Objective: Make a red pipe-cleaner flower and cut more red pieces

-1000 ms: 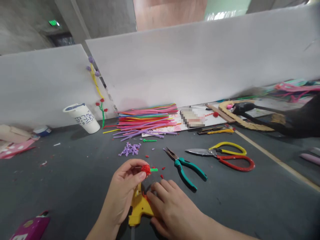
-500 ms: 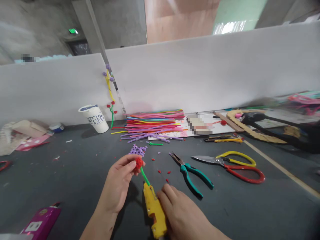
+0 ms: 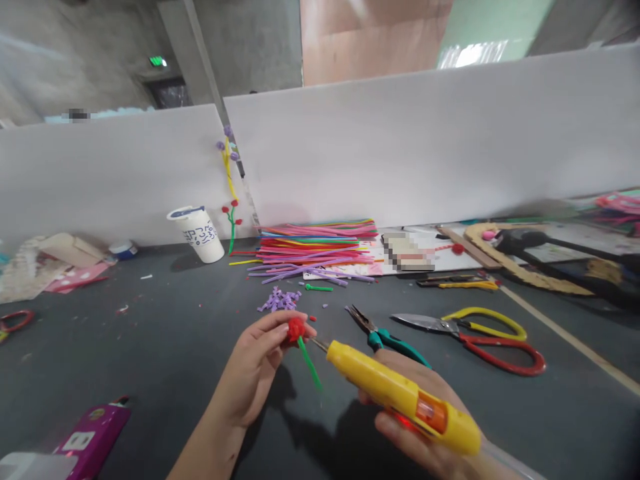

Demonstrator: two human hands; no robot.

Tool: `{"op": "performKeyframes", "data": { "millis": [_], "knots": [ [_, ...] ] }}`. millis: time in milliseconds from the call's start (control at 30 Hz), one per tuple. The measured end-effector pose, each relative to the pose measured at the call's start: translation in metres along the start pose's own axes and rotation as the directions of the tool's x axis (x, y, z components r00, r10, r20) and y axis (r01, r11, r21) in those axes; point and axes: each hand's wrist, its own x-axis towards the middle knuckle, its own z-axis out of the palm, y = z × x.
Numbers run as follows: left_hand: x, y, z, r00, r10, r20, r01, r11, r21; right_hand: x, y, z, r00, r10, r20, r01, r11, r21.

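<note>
My left hand (image 3: 257, 363) pinches a red pipe-cleaner flower (image 3: 296, 329) between thumb and fingers. Its green stem hangs down to the right. In my right hand (image 3: 425, 427) lies a yellow hot glue gun (image 3: 385, 383), its fingers wrapped around the body from below. The gun's thin metal tip points left and is close to the flower; I cannot tell whether they touch. A red light glows on its underside, and a translucent stick runs out of the back. Just beyond my left hand is a heap of short purple pipe-cleaner pieces (image 3: 280, 300).
Pliers (image 3: 367, 323) and large scissors (image 3: 425, 323) lie to the right. Pipe cleaners (image 3: 315, 250) are piled by the white partition (image 3: 400, 147). A white cup (image 3: 203, 237) stands at back left, a purple box (image 3: 93, 437) at front left. A utility knife (image 3: 460, 283) lies behind the scissors.
My right hand has picked up the glue gun from near the table and turned it so its tip points left at the flower. My left hand still holds the flower.
</note>
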Motion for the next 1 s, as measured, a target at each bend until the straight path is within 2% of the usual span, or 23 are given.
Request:
{"op": "performKeyframes", "data": {
  "millis": [233, 567, 833, 1000],
  "knots": [
    [-0.002, -0.0043, 0.0053, 0.997, -0.065, 0.043, 0.067, 0.997, -0.031, -0.0036, 0.0037, 0.0038, 0.999, -0.039, 0.018, 0.042, 0.982, -0.184],
    [-0.0021, -0.0067, 0.0056, 0.996, -0.076, 0.05, 0.078, 0.996, -0.04, -0.0036, 0.0023, 0.0044, 0.996, -0.081, -0.022, 0.072, 0.956, -0.283],
    [-0.0027, -0.0048, 0.0082, 0.996, -0.09, 0.015, 0.09, 0.995, -0.043, -0.0031, 0.0026, 0.0036, 0.994, -0.103, -0.045, 0.08, 0.933, -0.35],
    [-0.0037, -0.0041, 0.0099, 0.995, -0.096, 0.009, 0.096, 0.994, -0.059, -0.005, 0.0054, 0.0042, 0.993, -0.114, -0.025, 0.097, 0.927, -0.363]
  ]
}}
